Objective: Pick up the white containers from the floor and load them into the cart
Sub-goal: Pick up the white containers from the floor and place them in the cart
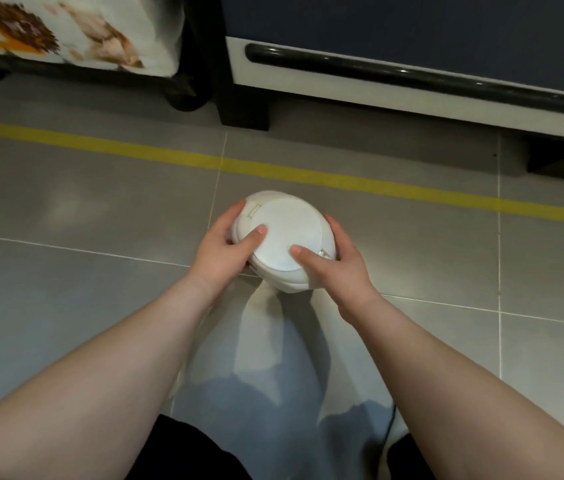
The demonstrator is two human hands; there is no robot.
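Note:
A round white container with a flat lid is held between both hands over the grey tiled floor, in the middle of the head view. My left hand grips its left side, thumb lying on the lid and fingers curled round the wall. On the opposite side, my right hand wraps the wall with its thumb on the lid too. The container's underside is hidden, so I cannot tell whether it touches the floor. A cart is not clearly identifiable.
A white unit with a black bar and black feet stands at the back right. A printed bag sits on a black wheeled base at the back left. A yellow tape line crosses the floor. My light trouser leg fills the foreground.

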